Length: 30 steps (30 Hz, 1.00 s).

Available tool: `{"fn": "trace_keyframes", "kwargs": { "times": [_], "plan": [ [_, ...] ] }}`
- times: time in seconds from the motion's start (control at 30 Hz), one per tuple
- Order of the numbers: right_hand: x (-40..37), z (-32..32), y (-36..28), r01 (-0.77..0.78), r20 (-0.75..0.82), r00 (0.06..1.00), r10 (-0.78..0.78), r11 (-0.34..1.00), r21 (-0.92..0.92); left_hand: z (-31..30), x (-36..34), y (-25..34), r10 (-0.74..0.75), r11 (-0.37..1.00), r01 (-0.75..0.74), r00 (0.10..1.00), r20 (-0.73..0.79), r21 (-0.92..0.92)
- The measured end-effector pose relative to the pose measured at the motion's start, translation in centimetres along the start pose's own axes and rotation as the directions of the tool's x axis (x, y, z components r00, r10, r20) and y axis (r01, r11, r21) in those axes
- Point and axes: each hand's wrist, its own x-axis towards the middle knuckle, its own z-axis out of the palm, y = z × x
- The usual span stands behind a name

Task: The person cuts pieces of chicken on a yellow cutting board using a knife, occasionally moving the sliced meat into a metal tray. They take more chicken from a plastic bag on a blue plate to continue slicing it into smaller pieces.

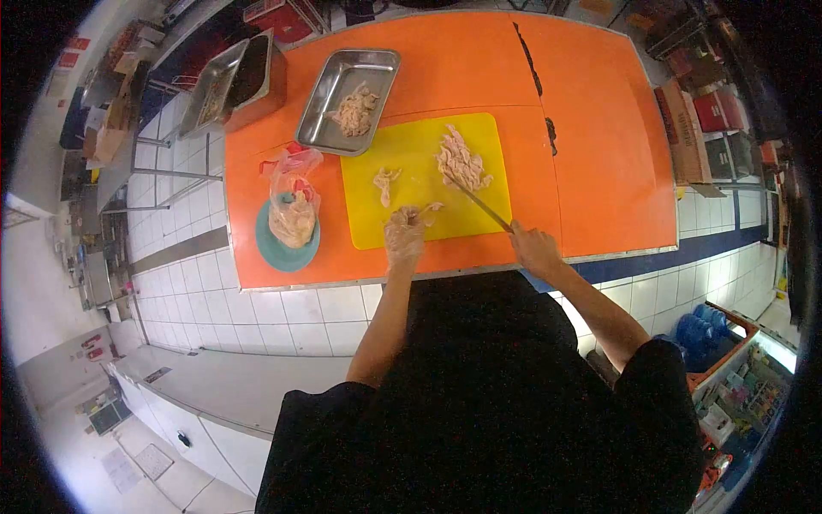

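On the orange table lies a yellow cutting board point(411, 146). My right hand point(535, 250) is closed round the handle of a knife point(481, 204), whose blade tip touches a pile of pale meat strips point(462, 160) on the board's right side. My left hand point(405, 236), in a clear plastic glove, is closed at the board's near edge on a piece of pale meat point(431, 208) that sticks out to its right. A smaller meat piece point(385, 182) lies on the board beyond that hand.
A metal tray point(315, 120) with pale meat stands behind the board's left part. On the left, a teal plate point(265, 244) holds a plastic bag of meat point(293, 218). A deep metal container point(276, 81) stands at the orange table's point(599, 171) far left edge.
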Motion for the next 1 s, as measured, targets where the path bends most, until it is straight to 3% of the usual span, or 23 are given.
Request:
{"fn": "trace_keyframes", "kwargs": {
  "times": [0.07, 0.1, 0.13, 0.17, 0.23, 0.27, 0.3, 0.33, 0.37, 0.4, 0.47, 0.53, 0.6, 0.67, 0.73, 0.87, 0.9, 0.93, 0.97, 1.0],
  "plan": [
    [0.5, -1.4, -1.5, -0.007, -0.040, 0.999, 0.008, 1.000, 0.028, 0.5, 0.2, -1.3, 0.146, 0.986, -0.135, 0.983, -0.115, 0.101],
    [0.7, -1.9, -2.1, 0.038, 0.051, 0.998, -0.041, 0.997, 0.063, 0.3, 0.0, -0.8, 0.149, 0.985, -0.137, 0.982, -0.117, 0.101],
    [1.1, -2.2, -2.7, 0.080, 0.139, 0.986, -0.094, 0.992, 0.102, 0.1, -0.3, -0.2, -0.044, 0.977, 0.017, 0.992, -0.122, -0.213],
    [1.6, -2.2, -3.3, 0.084, 0.134, 0.986, -0.097, 0.991, 0.101, -0.1, -0.3, 0.3, -0.225, 0.848, 0.161, 0.972, -0.068, -0.505],
    [1.8, -1.4, -4.5, 0.245, 0.117, 0.957, -0.264, 0.957, 0.155, -1.1, -0.2, -0.6, -0.265, 0.826, 0.187, 0.962, -0.073, -0.531],
    [2.0, -1.1, -4.9, 0.245, 0.118, 0.957, -0.265, 0.956, 0.160, -1.7, -0.1, -1.2, -0.304, 0.802, 0.214, 0.950, -0.073, -0.558],
    [2.2, -0.9, -5.2, 0.241, 0.189, 0.946, -0.264, 0.961, 0.135, -1.6, 0.3, -3.1, -0.306, 0.804, 0.216, 0.949, -0.074, -0.554],
    [2.5, -0.7, -5.5, 0.241, 0.256, 0.931, -0.261, 0.965, 0.107, -1.2, 1.1, -5.9, -0.207, 0.883, 0.105, 0.961, -0.180, -0.457],
    [2.7, -0.4, -5.4, 0.245, 0.251, 0.931, -0.266, 0.963, 0.111, -1.2, 1.8, -7.3, -0.093, 0.939, -0.007, 0.957, -0.276, -0.343],
    [2.7, 0.1, -4.7, 0.214, 0.188, 0.955, -0.231, 0.971, 0.110, -1.9, 2.0, -6.9, -0.091, 0.941, -0.011, 0.955, -0.282, -0.339],
    [2.6, 0.3, -3.6, 0.185, 0.126, 0.972, -0.199, 0.977, 0.109, -3.5, 1.7, -4.6, 0.053, 0.998, -0.056, 0.921, -0.387, 0.005],
    [2.4, -0.8, -2.9, -0.017, 0.061, 0.998, 0.012, 0.998, 0.068, -4.4, 2.2, -1.9, 0.053, 0.999, -0.053, 0.931, -0.361, 0.010],
    [1.9, -2.5, -3.1, -0.025, 0.044, 0.999, 0.021, 0.995, 0.098, -5.1, 3.2, 0.6, 0.053, 0.999, -0.051, 0.942, -0.330, 0.016],
    [1.4, -2.4, -3.6, -0.037, 0.030, 0.999, 0.034, 0.991, 0.131, -5.5, 4.5, 2.0, 0.228, 0.953, -0.171, 0.949, -0.217, 0.251],
    [1.4, -0.6, -4.1, 0.081, -0.001, 0.997, -0.082, 0.988, 0.134, -4.9, 6.1, 1.1, 0.190, 0.954, -0.128, 0.958, -0.215, 0.271],
    [1.8, 0.4, -4.2, 0.121, -0.079, 0.990, -0.114, 0.989, 0.089, -6.0, 7.2, 2.0, 0.112, 0.970, -0.069, 0.978, -0.175, 0.234],
    [2.4, 0.0, -3.7, 0.015, -0.030, 0.999, -0.012, 0.992, 0.129, -6.3, 7.1, 2.2, 0.116, 0.968, -0.072, 0.977, -0.176, 0.239],
    [2.6, -0.1, -3.4, -0.092, 0.026, 0.996, 0.089, 0.982, 0.166, -6.6, 6.8, 2.2, 0.145, 0.986, -0.121, 0.964, -0.224, 0.114],
    [2.4, -0.3, -3.2, -0.091, 0.023, 0.996, 0.089, 0.981, 0.172, -6.9, 6.6, 2.3, 0.167, 0.984, -0.178, 0.947, -0.276, -0.012],
    [2.4, -0.5, -2.9, -0.068, -0.030, 0.997, 0.074, 0.982, 0.174, -7.2, 6.5, 2.7, 0.174, 0.983, -0.183, 0.944, -0.279, -0.009]
  ]
}}
